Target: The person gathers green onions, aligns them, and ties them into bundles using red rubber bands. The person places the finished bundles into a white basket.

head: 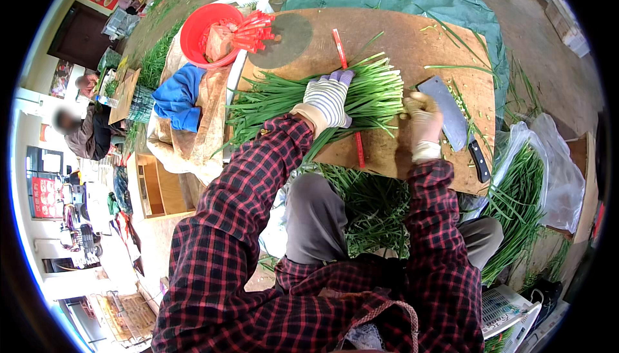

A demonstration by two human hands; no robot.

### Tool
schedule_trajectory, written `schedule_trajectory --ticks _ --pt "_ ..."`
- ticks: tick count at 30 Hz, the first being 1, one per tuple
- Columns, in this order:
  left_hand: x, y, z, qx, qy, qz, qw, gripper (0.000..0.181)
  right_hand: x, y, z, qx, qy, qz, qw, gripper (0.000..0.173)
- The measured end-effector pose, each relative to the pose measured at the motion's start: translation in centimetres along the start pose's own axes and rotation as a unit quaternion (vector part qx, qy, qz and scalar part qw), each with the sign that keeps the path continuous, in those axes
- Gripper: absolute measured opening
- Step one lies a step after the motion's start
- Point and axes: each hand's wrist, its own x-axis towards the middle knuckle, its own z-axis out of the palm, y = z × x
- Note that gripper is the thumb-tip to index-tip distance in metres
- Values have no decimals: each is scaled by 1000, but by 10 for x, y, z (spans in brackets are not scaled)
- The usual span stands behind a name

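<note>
A loose bunch of garlic chives [372,87] lies across the wooden board, with its pale cut ends towards the right. My left hand [329,96], in a striped knit glove, grips it from above around the middle. Under the bunch runs a red printed strip [340,49], showing at both sides of it. My right hand [423,113], in a pale glove, is beside the cut ends with its fingers curled; blur hides whether anything is in them. To its right rests a cleaver [447,111] with a black handle, lying flat on the board.
On the wooden board [319,24] are chive trimmings. A red basin [193,38] with more red strips stands at the upper left, near a blue cloth [179,96]. Chives fill a plastic bag [563,183] at the right. Other people sit at the far left.
</note>
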Motion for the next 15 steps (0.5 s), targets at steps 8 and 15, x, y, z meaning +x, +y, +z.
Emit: schedule_trajectory --ticks 8,15 --pt "1 -9 -5 -1 -18 6 1000 103 -96 -28 7 -489 -202 -281 801 10" --pt "2 -4 -3 -10 -14 16 1000 104 -71 -18 34 -312 -56 -147 937 11"
